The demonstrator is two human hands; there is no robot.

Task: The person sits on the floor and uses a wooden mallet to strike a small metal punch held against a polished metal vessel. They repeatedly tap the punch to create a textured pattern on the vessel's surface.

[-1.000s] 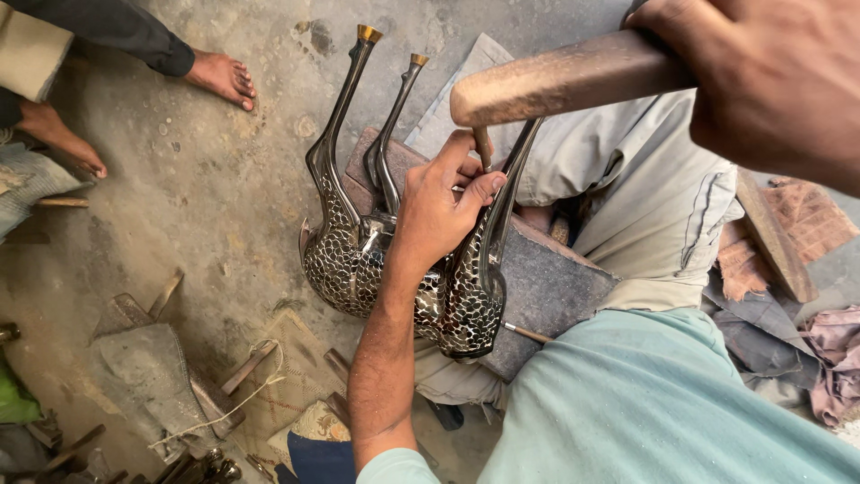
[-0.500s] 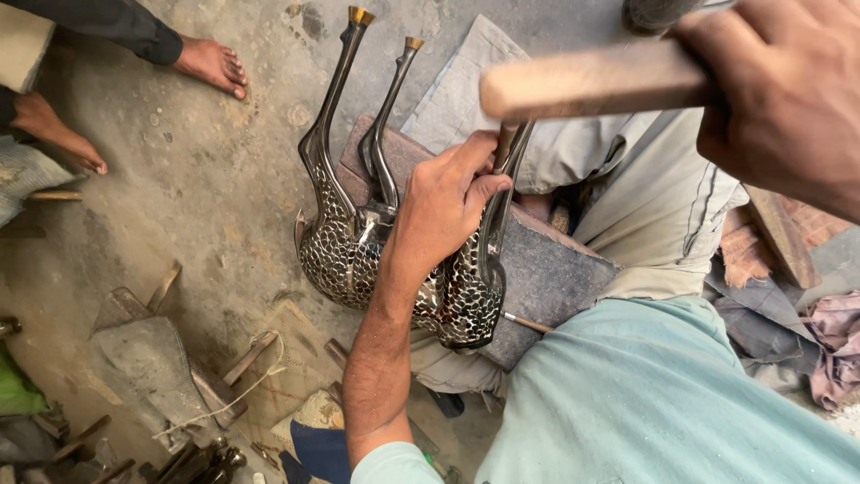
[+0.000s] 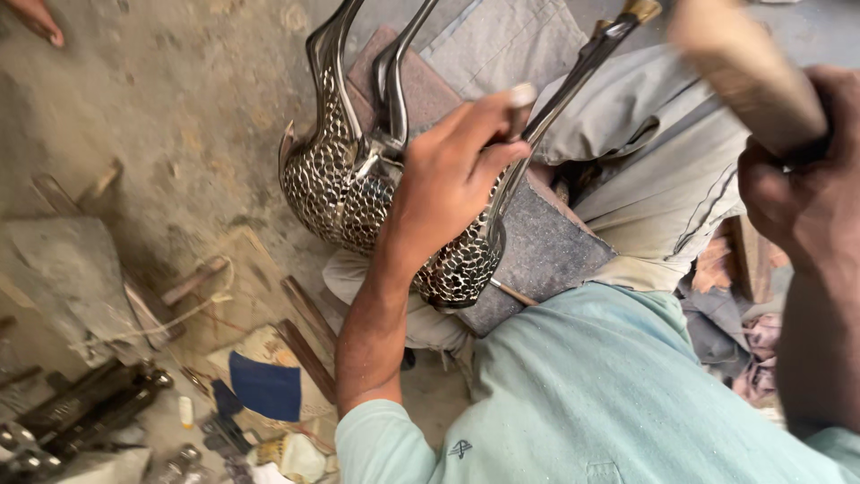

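left hand (image 3: 448, 179) is closed around a short metal punch (image 3: 520, 99), thumb and fingers grasping its shaft, tip set down against the neck of the nearest metal bird figure (image 3: 466, 260). that figure, with a dimpled, scale-patterned body and a long polished neck ending in a brass-coloured beak (image 3: 640, 11), lies across a dark padded block (image 3: 546, 251) on the person's lap, at about centre frame; two more bird figures (image 3: 336, 179) of the same kind lie touching it at its 9 o'clock, necks running toward 12. right hand (image 3: 797, 197), at 3 o'clock of the frame, is clenched on a wooden hammer handle (image 3: 743, 72), raised and motion-blurred; the hammer head is out of view. judgement: the step in hand looks like striking the punch to mark or set the metal. to do it well, hold the punch steady and square to the curved neck so it cannot skid on the polished surface, keep the left fingers low and clear of the struck end, and let the blow land flat on the punch top. the figure should sit firmly on the block, not rocking against its neighbours. at 7 o'clock on the dirt floor (image 3: 179, 108) lie scrap wood, a blue cloth (image 3: 264, 387) and dark metal tools (image 3: 81, 412); a bare foot (image 3: 40, 18) of another person shows at 10 o'clock.
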